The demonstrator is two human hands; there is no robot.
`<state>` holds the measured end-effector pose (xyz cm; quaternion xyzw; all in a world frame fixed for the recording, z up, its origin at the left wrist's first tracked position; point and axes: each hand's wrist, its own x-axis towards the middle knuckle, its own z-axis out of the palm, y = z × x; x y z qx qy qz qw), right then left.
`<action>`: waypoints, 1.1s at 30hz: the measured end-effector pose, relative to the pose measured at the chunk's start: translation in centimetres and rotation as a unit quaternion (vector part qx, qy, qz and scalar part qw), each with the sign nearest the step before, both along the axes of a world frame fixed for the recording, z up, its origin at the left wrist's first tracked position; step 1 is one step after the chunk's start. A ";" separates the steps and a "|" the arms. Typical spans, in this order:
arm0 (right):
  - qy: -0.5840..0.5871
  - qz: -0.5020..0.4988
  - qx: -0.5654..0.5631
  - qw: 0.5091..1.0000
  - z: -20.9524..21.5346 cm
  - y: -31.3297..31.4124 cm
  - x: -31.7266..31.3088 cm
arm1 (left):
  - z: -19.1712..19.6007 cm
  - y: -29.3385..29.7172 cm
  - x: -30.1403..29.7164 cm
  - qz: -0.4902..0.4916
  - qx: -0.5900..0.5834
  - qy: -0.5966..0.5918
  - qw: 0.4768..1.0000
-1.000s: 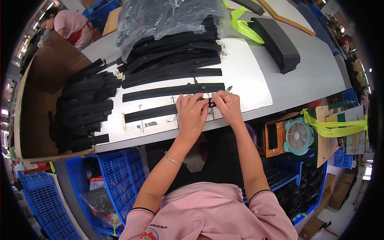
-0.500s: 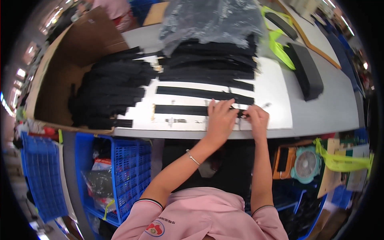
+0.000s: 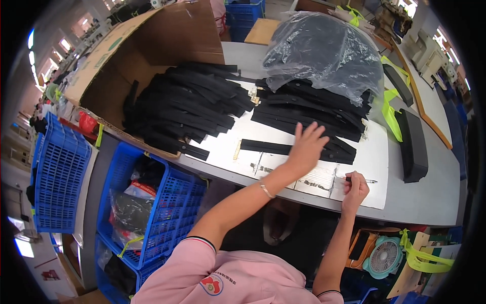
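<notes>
My left hand point(image 3: 305, 151) reaches over the black fabric strips, its fingers stretched out and apart. Beneath and beside it lies a single black strip point(image 3: 268, 147), partly hidden by the hand. My right hand point(image 3: 355, 192) is closed on a slim pen point(image 3: 371, 181) whose end points right, just above the white board point(image 3: 374, 197). Dark pen lines and smudges mark that board near its front edge. Farther back, more black strips point(image 3: 298, 115) are stacked in an overlapping pile.
On the left a cardboard box point(image 3: 202, 25) lies on its side with a heap of black strips point(image 3: 187, 101) spilling out. A plastic-wrapped bundle point(image 3: 324, 50) rests behind the pile. A long black block point(image 3: 412, 147) sits at right; blue crates point(image 3: 177, 202) and a fan point(image 3: 383, 256) are below.
The view has shifted. The strip that lay under both hands on the marked lines is gone from there. My left hand has moved away from my right, toward the strips behind.
</notes>
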<state>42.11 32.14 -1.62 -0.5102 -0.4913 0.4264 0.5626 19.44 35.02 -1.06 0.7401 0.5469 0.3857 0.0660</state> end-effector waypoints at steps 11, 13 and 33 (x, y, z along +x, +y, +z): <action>-0.192 0.112 0.114 0.968 1.7 0.4 -1.8 | 0.1 -6.1 -23.8 0.264 -0.022 0.243 0.933; -0.407 0.154 0.111 0.893 4.1 0.1 -3.2 | 0.6 -6.6 -25.2 0.262 0.005 0.265 0.928; -0.246 -0.075 0.187 0.948 0.8 -4.2 -4.6 | 0.7 -6.3 -0.8 -0.078 -0.002 -0.024 0.997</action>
